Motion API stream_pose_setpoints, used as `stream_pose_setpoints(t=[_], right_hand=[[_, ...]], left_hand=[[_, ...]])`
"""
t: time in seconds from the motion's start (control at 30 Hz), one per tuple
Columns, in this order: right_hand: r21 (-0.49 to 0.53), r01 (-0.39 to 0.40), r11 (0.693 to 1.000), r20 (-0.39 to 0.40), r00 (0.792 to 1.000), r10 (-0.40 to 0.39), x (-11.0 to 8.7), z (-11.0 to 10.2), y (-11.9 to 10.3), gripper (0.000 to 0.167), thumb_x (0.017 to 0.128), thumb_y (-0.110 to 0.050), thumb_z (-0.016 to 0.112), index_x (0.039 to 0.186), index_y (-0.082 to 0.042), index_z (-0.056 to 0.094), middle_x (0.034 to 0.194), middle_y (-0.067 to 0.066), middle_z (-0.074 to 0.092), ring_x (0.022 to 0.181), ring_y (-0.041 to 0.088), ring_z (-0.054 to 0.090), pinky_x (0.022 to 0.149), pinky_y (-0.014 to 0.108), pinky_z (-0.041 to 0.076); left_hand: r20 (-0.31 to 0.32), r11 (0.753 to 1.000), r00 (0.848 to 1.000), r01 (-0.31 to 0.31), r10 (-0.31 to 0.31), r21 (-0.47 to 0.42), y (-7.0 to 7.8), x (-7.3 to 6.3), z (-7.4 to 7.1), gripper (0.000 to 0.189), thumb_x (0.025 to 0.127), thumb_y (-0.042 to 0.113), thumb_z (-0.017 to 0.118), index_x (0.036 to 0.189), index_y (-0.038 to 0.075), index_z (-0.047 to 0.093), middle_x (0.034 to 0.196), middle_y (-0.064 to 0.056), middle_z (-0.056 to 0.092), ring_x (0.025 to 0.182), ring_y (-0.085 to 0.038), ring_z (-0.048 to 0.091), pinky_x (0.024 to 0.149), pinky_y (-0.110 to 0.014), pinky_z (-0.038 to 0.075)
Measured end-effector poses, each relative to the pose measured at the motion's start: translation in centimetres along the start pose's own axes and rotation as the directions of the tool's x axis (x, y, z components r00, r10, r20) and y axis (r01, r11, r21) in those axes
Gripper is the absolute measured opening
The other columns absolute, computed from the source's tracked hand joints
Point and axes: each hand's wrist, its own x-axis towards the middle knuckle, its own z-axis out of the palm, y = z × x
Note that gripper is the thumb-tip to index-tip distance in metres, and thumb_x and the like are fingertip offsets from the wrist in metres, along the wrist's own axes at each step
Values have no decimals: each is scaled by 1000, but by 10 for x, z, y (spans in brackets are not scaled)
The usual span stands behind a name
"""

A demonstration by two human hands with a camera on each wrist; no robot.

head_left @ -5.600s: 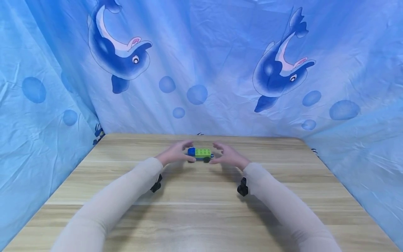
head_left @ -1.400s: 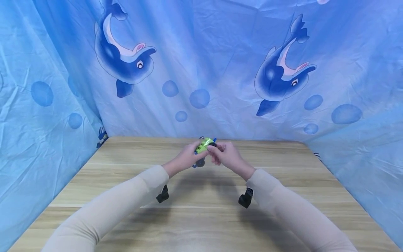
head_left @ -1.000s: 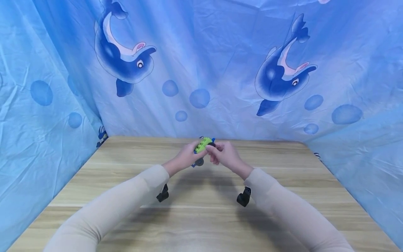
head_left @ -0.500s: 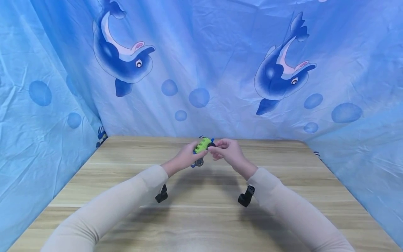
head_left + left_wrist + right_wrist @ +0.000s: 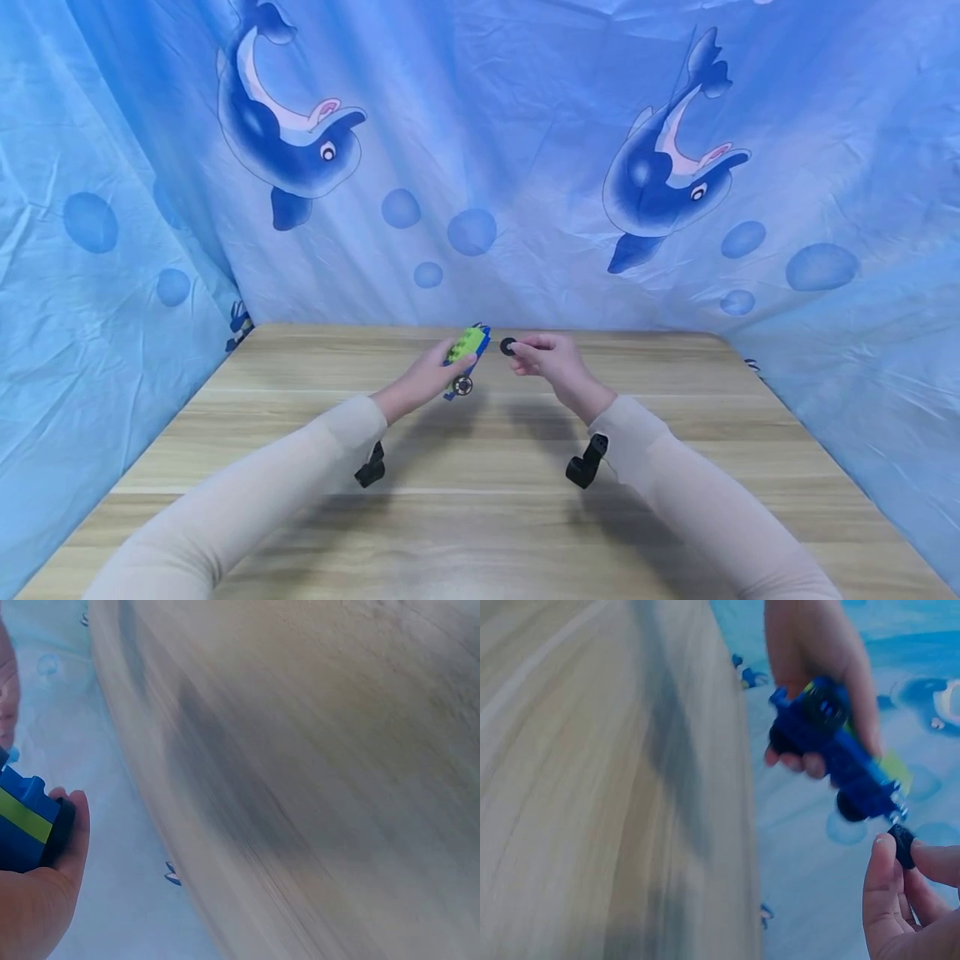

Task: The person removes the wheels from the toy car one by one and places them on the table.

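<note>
Looking down from the head view: wooden table (image 5: 480, 517), blue dolphin curtain (image 5: 480, 167) hanging close behind its far edge and down both side edges. Wide bare wood lies between the near edge and the hands; little room beyond them before the far edge. Both hands are raised above the far middle of the table. Left hand (image 5: 420, 383) has its fingers curled around a toy car (image 5: 465, 354), green on top, blue beneath, tilted with one black wheel facing the near edge. Right hand (image 5: 551, 362) pinches a small black wheel (image 5: 507, 346) between thumb and fingertips, just beside the car's right end, a narrow gap between them. Beige sleeves run back to the near corners; a black wrist mount (image 5: 585, 462) sits under each forearm.

Left wrist view: blurred. Tabletop (image 5: 315, 765) fills most of the picture, its edge running diagonally with curtain past it. At the lower left, the left hand (image 5: 37, 900) wraps the blue end of the toy car (image 5: 22, 825), a thin green stripe showing.

Right wrist view: blurred. Left hand (image 5: 817, 645) grips the toy car (image 5: 832, 750) from above, blue underside turned this way, over the table edge (image 5: 735, 825). Right hand (image 5: 907, 907) at the lower right corner pinches the black wheel (image 5: 904, 844), just below the car's nearer end, apart from it.
</note>
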Motion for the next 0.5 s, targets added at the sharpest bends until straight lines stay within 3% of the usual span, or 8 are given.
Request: stream_pose_setpoints(t=[0.2,0.37,0.5], right_hand=[[27,-71,997,-39,997,72,10,-2,10,25,90,-1,65,111,11,61,91,16,71,65,13,68,68,25,58],[84,-163,983,-42,985,167,22,-5,22,30,89,1,65,118,11,60,104,24,70,68,13,69,74,25,58],[91,-213,973,-66,974,219,33,-8,35,34,89,2,64,122,11,59,113,27,67,66,10,69,75,24,57]], left_hand=[[32,1000,999,5,-5,-15,-4,-2,-6,67,100,50,44,150,8,30,131,-17,53,112,-28,58,97,-47,47],[60,998,998,19,-15,-66,-4,-4,-8,62,102,46,42,150,8,28,135,-18,49,118,-31,54,102,-50,42],[59,999,998,15,-12,-52,-4,-3,-7,60,102,44,43,148,7,32,133,-18,51,117,-30,55,101,-48,43]])
